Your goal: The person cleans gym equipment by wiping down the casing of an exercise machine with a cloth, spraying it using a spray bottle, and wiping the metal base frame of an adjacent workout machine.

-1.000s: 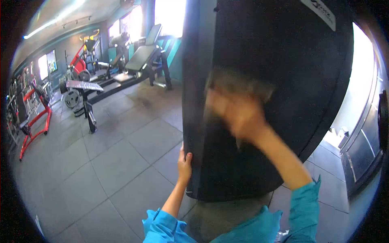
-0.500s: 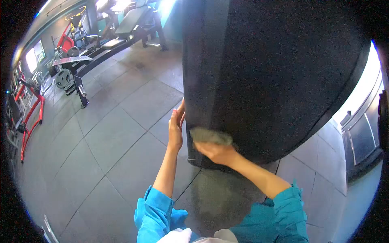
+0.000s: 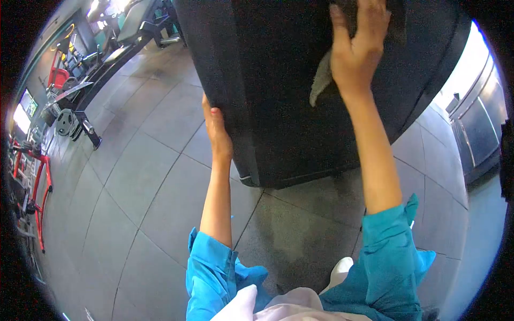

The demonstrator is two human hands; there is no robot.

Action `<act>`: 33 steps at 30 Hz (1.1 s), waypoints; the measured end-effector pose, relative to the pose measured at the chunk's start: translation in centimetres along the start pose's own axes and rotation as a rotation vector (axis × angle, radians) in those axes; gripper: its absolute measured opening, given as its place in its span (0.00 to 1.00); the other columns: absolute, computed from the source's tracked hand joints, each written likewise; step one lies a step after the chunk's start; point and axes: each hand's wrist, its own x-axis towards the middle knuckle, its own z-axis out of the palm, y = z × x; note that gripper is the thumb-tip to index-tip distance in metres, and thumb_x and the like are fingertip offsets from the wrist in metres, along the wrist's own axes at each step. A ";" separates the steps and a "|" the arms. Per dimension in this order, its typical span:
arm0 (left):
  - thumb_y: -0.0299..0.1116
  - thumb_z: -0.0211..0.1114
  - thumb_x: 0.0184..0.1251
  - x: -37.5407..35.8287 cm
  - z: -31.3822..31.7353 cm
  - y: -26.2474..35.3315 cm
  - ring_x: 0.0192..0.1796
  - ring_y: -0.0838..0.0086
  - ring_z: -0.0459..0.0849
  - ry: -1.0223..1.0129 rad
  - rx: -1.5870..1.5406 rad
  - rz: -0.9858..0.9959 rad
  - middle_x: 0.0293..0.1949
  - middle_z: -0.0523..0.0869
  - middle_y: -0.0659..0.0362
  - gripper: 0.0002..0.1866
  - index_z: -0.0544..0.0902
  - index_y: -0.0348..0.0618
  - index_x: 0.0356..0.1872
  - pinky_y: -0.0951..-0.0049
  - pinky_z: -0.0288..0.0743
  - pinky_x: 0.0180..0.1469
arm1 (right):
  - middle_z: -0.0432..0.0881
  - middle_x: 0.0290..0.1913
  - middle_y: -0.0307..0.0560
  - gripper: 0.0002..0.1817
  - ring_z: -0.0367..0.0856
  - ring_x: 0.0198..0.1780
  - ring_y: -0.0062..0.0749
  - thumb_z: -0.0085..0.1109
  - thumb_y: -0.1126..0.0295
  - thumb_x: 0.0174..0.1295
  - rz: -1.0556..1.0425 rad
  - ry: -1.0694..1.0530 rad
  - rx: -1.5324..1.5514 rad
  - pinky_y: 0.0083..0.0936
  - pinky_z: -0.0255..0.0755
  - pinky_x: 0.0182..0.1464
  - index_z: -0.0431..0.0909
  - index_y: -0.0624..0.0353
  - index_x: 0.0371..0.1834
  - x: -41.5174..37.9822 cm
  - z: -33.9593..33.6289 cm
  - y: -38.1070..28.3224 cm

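Observation:
A large black padded object (image 3: 289,107) with a curved lower edge fills the upper middle of the view. At its left side edge my left hand (image 3: 218,131) rests against it, fingers extended upward and partly hidden behind the edge. My right hand (image 3: 358,51) lies on its front face higher up, fingers spread over a grey cloth (image 3: 322,80) that it presses to the surface. Part of the cloth hangs out to the left of the palm.
Grey floor tiles (image 3: 144,176) spread beneath. A weight bench (image 3: 134,24) and weight plates (image 3: 67,123) stand at upper left, a red-framed machine (image 3: 40,198) at far left. A dark cabinet-like unit (image 3: 476,131) is at right. A white shoe (image 3: 340,272) shows below.
My right hand has moved up and right across the black surface with the cloth. My left hand has shifted slightly up and left in view. The camera view has turned, and a white shoe now shows.

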 end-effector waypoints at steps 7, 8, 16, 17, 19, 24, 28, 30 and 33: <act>0.58 0.49 0.70 0.8 -0.8 -0.5 0.61 0.65 0.70 0.048 0.255 0.121 0.59 0.73 0.51 0.36 0.64 0.34 0.65 0.68 0.58 0.64 | 0.64 0.67 0.49 0.24 0.56 0.69 0.61 0.48 0.64 0.63 0.062 -0.040 0.108 0.65 0.49 0.66 0.69 0.37 0.64 -23.0 4.1 -6.6; 0.56 0.51 0.70 0.7 -0.9 -0.8 0.60 0.64 0.70 0.102 0.255 0.108 0.58 0.74 0.48 0.36 0.65 0.32 0.64 0.68 0.58 0.64 | 0.67 0.64 0.46 0.25 0.63 0.65 0.55 0.50 0.64 0.60 -0.020 -0.162 0.088 0.60 0.56 0.64 0.68 0.33 0.64 -29.0 4.1 -7.2; 0.55 0.46 0.73 1.0 -2.7 -3.4 0.46 0.67 0.74 0.243 0.480 0.259 0.43 0.80 0.52 0.29 0.74 0.31 0.47 0.69 0.66 0.52 | 0.69 0.65 0.36 0.33 0.71 0.58 0.40 0.57 0.58 0.53 0.005 -0.317 0.159 0.45 0.63 0.57 0.64 0.25 0.66 -20.6 0.5 -3.8; 0.54 0.45 0.74 1.3 -3.5 -4.1 0.44 0.68 0.74 0.257 0.514 0.293 0.40 0.79 0.53 0.29 0.74 0.31 0.43 0.69 0.67 0.51 | 0.68 0.66 0.37 0.35 0.70 0.60 0.41 0.59 0.58 0.51 0.000 -0.272 0.170 0.47 0.62 0.58 0.64 0.26 0.67 -16.3 -0.1 -2.8; 0.49 0.42 0.76 1.3 -2.3 -3.4 0.42 0.69 0.74 0.284 0.369 0.281 0.37 0.78 0.55 0.26 0.75 0.31 0.38 0.70 0.67 0.50 | 0.65 0.68 0.39 0.38 0.67 0.63 0.45 0.63 0.61 0.47 -0.017 -0.140 0.187 0.52 0.60 0.60 0.64 0.30 0.67 -10.4 -0.9 1.3; 0.49 0.42 0.76 1.4 -2.3 -3.4 0.46 0.70 0.75 0.261 0.158 0.265 0.44 0.79 0.53 0.26 0.76 0.31 0.43 0.68 0.67 0.53 | 0.68 0.65 0.50 0.32 0.65 0.65 0.49 0.63 0.68 0.51 -0.006 0.065 0.145 0.47 0.58 0.65 0.68 0.47 0.64 -11.5 -3.4 16.0; 0.51 0.41 0.76 1.4 -1.5 -2.2 0.48 0.69 0.75 0.288 0.286 0.293 0.48 0.79 0.51 0.29 0.75 0.28 0.49 0.67 0.67 0.55 | 0.64 0.68 0.52 0.27 0.53 0.73 0.51 0.54 0.68 0.62 0.533 0.244 -0.065 0.47 0.41 0.72 0.64 0.55 0.67 -15.1 -6.4 20.6; 0.53 0.41 0.75 0.8 -0.3 -1.9 0.49 0.69 0.75 0.326 0.189 0.274 0.48 0.79 0.50 0.31 0.75 0.28 0.49 0.67 0.67 0.55 | 0.59 0.71 0.54 0.28 0.47 0.74 0.54 0.53 0.69 0.62 0.778 0.286 -0.033 0.49 0.37 0.73 0.62 0.55 0.68 -15.3 -4.5 17.8; 0.54 0.40 0.75 0.7 -0.1 -1.6 0.49 0.68 0.75 0.302 0.285 0.332 0.49 0.79 0.50 0.32 0.76 0.28 0.49 0.67 0.68 0.55 | 0.66 0.66 0.55 0.26 0.53 0.72 0.51 0.53 0.71 0.60 0.418 0.031 -0.014 0.45 0.42 0.73 0.66 0.62 0.63 -15.3 -1.8 7.2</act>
